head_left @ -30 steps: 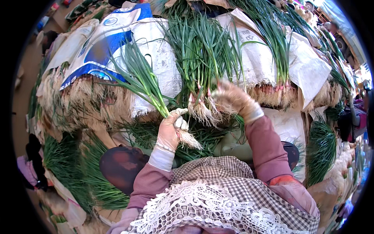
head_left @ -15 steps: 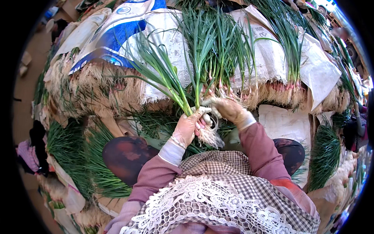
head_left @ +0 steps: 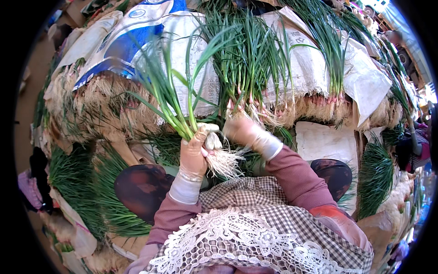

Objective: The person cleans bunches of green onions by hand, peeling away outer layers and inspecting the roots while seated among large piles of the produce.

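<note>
My gloved left hand (head_left: 194, 157) is closed around a small bunch of green garlic (head_left: 182, 119), left of centre above my lap. Its leaves fan up and away, and its pale roots (head_left: 224, 162) hang out to the right of the fist. My gloved right hand (head_left: 245, 132) is just right of that bunch, at the near edge of a loose heap of green garlic (head_left: 246, 64). Motion smears its fingers, so whether they hold a stalk is unclear. Pinkish stem bases and tangled roots of the heap lie just beyond it.
White woven sacks (head_left: 306, 59) and a blue-and-white sack (head_left: 132, 43) cover a long bank of rooted garlic (head_left: 107, 102) ahead. Green leaf bundles (head_left: 75, 187) lie on the left, with another bundle (head_left: 376, 180) on the right. My knees (head_left: 139, 189) flank the checked apron.
My left hand has moved left with the bunch, whose leaves now spread wider. My right hand has shifted left, beside the heap's root ends. The whole view has slid slightly.
</note>
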### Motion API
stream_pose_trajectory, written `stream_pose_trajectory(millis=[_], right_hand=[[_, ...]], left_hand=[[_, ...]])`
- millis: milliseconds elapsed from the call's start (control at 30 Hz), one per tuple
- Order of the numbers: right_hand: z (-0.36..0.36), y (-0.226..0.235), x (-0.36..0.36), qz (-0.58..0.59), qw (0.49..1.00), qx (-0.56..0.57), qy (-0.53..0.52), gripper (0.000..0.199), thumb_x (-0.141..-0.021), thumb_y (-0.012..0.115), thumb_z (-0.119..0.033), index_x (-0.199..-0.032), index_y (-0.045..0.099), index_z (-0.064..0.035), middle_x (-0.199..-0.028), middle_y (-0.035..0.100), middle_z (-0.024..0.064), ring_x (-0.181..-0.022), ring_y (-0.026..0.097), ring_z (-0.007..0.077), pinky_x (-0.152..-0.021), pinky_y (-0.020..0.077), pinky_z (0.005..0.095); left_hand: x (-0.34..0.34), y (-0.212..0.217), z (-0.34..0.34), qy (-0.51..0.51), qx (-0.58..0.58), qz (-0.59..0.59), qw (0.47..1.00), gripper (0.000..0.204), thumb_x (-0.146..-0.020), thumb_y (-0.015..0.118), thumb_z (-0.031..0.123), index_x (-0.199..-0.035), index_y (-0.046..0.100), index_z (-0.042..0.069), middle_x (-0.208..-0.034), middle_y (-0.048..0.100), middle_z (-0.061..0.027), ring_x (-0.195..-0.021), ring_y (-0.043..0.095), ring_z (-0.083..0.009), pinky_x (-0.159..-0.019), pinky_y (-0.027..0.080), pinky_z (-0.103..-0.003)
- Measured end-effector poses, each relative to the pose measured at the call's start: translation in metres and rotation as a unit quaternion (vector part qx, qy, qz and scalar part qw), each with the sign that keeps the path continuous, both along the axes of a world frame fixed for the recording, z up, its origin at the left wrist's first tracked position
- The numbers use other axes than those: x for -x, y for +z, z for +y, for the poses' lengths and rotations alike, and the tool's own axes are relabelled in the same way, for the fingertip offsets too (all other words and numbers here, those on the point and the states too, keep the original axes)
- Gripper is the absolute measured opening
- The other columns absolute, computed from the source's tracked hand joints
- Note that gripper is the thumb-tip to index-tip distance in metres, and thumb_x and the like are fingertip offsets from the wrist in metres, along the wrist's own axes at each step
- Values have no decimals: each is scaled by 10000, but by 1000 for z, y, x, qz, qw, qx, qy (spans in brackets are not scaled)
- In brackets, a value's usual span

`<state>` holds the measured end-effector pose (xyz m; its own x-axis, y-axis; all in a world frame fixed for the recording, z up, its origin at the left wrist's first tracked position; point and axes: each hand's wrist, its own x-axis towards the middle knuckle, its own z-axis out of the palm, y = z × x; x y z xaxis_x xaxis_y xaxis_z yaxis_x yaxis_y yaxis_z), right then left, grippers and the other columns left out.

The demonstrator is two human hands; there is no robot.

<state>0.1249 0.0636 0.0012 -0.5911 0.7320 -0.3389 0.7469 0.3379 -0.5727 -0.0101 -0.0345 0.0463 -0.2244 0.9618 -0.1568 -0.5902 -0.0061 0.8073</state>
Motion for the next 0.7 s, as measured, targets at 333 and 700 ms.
stream_pose_trajectory(millis=[333, 700], right_hand=[[56, 35, -23, -21, 973, -138, -182, 263, -745, 509, -305, -818, 552, -56, -768, 579, 132, -739, 565, 268, -677, 433, 356], [9, 10, -3, 171, 957, 111, -205, 458, -786, 514, -395, -942, 519, 36, -831, 578, 174, -777, 544, 224, -720, 410, 322]], left_hand=[[5, -46, 15, -89, 80, -220, 968, 286, -824, 484, 239, -823, 547, -40, -501, 453, -37, -599, 522, -206, -580, 457, -318], [-20, -51, 16, -70, 163, -78, 981, 165, -807, 523, 156, -805, 537, -9, -686, 563, -72, -582, 540, -143, -598, 487, -275]])
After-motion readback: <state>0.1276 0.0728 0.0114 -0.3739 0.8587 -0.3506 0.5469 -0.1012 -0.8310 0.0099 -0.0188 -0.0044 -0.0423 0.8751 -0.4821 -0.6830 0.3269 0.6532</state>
